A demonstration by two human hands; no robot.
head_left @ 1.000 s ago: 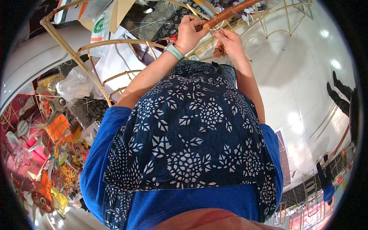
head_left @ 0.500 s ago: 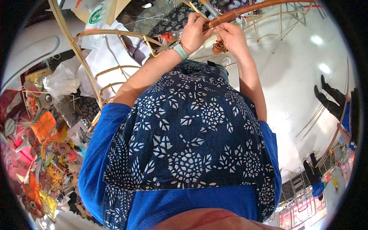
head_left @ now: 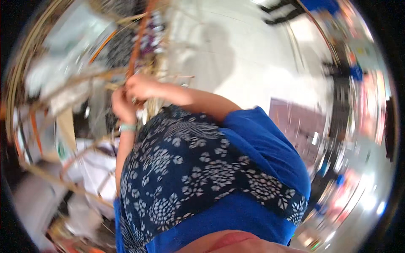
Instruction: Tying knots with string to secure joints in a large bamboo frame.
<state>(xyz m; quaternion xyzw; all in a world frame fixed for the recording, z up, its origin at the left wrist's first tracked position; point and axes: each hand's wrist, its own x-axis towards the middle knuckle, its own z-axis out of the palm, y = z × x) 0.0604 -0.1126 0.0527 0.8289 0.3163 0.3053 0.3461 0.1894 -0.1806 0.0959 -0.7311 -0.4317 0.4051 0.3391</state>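
A reddish-brown wrapped pole (head_left: 136, 52) runs down from the upper edge to my two hands, which meet at its near end. My left hand (head_left: 122, 106), below a pale green wristband (head_left: 128, 127), has its fingers curled at the pole. Across from it, my right hand (head_left: 143, 87) is closed, its fingertips against the pole beside the left hand's. Motion blurs the fingers. The small bundle of brown cord seen under the right hand earlier is mostly hidden or smeared now.
Thin bamboo frame strips (head_left: 63, 181) curve across the left side, over white sheets (head_left: 97, 168) and clear plastic bags. A white floor (head_left: 249, 55) spreads to the right, with a dark mat (head_left: 295, 126). Another person's dark-clad legs (head_left: 280, 10) show at the top right.
My view has swung round, so the pole now points upward instead of to the right. Both hands have shifted to the left of the picture, still together on the pole.
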